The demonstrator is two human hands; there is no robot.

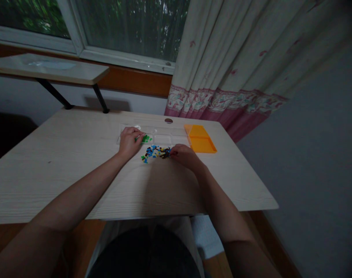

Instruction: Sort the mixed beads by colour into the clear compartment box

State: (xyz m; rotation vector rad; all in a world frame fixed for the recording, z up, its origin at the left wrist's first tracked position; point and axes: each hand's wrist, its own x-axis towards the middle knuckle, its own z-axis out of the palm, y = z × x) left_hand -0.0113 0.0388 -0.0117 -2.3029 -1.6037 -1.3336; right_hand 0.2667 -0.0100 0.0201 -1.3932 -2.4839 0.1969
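- Our right hand (186, 155) is at the right edge of a loose pile of tiny blue, yellow, green and dark brown pieces (153, 151); its fingertips bunch together, but we cannot tell whether they are clamped on a piece.
- Our left hand (130, 141) curls over the left part of a transparent plastic compartment tray (163, 139), thumb and forefinger beside a cluster of small bright green pieces (147, 138); whether those fingertips meet or grip anything, we cannot tell.
- The pile lies on the pale wood-grain table (85, 154), just on our side of the tray; the green cluster appears to sit in a near-row compartment.
- We judge the step in hand to be fingertip picking — right hand at the pile, left hand at the tray.
- The next move, we think, calls for a light, narrow pinch that leaves neighbouring pieces undisturbed.
- Our count: two hands, one pile, one green cluster, one tray; the pieces are too small and overlapped to number.
- Farther out, we count one open orange plastic case (203, 143) by the tray's right end, one dark round disc (168, 121) behind the tray, and one raised shelf (83, 71) — two black legs (100, 98) showing.
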